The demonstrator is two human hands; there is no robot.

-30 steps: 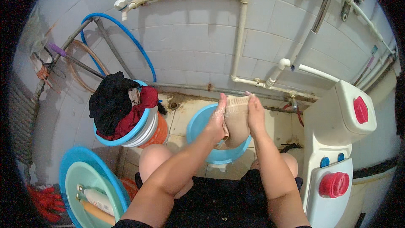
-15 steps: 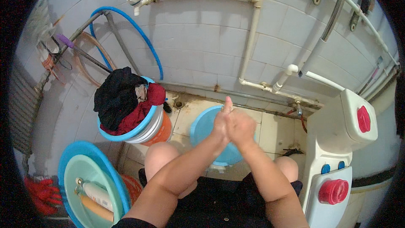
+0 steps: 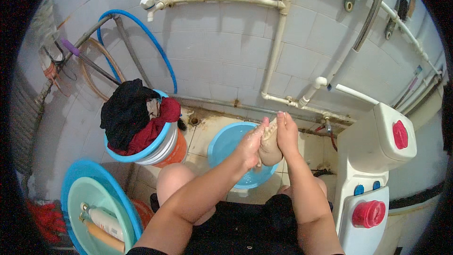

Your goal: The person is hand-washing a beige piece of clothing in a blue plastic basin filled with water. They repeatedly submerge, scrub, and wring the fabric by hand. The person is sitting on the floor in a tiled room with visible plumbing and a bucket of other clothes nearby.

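Beige cloth (image 3: 271, 148), wet and bunched into a lump, sits pressed between both hands directly above the blue basin (image 3: 222, 147) on the tiled floor (image 3: 207, 132). From the way it sags and folds it looks soft and limp, heavier than dry fabric because it is soaked, and probably slick if soap is in it; it cannot break, so a firm squeeze should do it no harm. The best hold seems to be the one seen here, with the bulk of the wad trapped between the palms, since a loose corner would let the weight droop toward the water.

Going from the largest things down: the white twin-tub washing machine (image 3: 373, 170) stands at the person's right, with red knobs and blue buttons on its face. At the left, a stack of basins (image 3: 158, 148) holds a heap of black and red laundry (image 3: 130, 115), just beside the blue basin. Nearer the person, a wide blue and green tub (image 3: 78, 196) holds two bottles (image 3: 101, 224). A blue hose (image 3: 155, 42) loops on the tiled wall, below the white pipes (image 3: 278, 33).

The left hand (image 3: 249, 144) is curled about halfway, palm flat against the left side of the cloth, fingers wrapping its lower edge. The right hand (image 3: 286, 134) is nearly flat, fingers straight and pointing up, pushing against the cloth's right side. Both hands touch at the fingertips above the wad.
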